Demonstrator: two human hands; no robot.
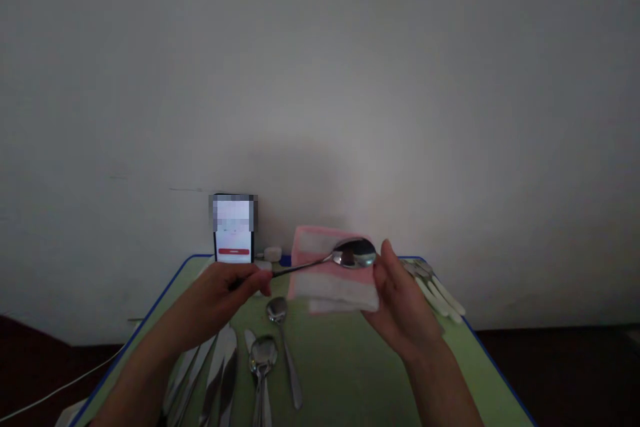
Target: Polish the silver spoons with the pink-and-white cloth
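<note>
My left hand (240, 280) pinches the handle of a shiny metal spoon (353, 253), held level above the table with its bowl to the right. Behind the spoon's bowl hangs a folded pink-and-white cloth (320, 287). My right hand (400, 293) supports the cloth at its right edge, thumb raised and the other fingers partly hidden behind it. Whether the bowl touches the cloth I cannot tell. Below my hands, a loose spoon (285, 347) lies beside a small group of spoons (263, 353).
Several table knives (220, 367) lie at the front left of the green table (345, 373). White-handled cutlery (443, 297) rests near the right edge. A lit phone (234, 240) stands upright at the back, close to the wall. A white cable (65, 383) runs past the left side.
</note>
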